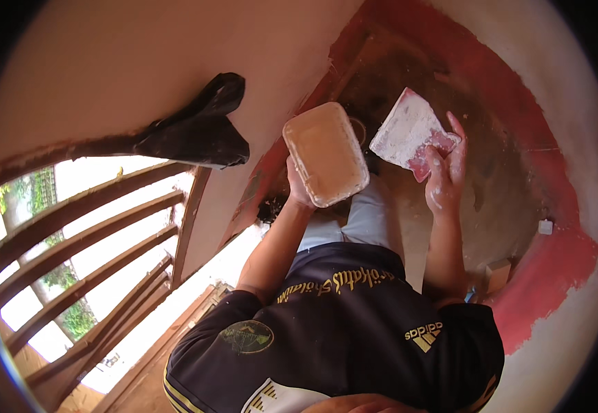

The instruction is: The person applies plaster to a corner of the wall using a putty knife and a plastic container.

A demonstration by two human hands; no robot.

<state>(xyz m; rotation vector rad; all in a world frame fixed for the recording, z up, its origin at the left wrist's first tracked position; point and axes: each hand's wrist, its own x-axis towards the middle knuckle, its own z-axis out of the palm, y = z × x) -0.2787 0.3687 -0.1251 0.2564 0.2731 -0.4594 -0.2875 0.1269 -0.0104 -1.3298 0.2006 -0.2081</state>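
My left hand (pixel 297 183) grips a rectangular, round-cornered tub (pixel 326 153) from its lower left side. The face turned to me is smooth and tan, and its rim is smeared with whitish paste. To the right and apart from it, my right hand (pixel 449 168) pinches a flat, squarish red scraper (pixel 409 131) by its lower right corner. White paste coats most of the scraper. Whitish smears show on the right thumb and fingers too, with the index finger pointing up. The left fingers are mostly hidden behind the tub.
A slatted window frame (pixel 86 237) fills the left side, with black plastic sheeting (pixel 203 131) hanging above it. Red paint bands (pixel 540 299) run along the lower walls. A small white object (pixel 545 226) and a tan block (pixel 497 275) lie at the right.
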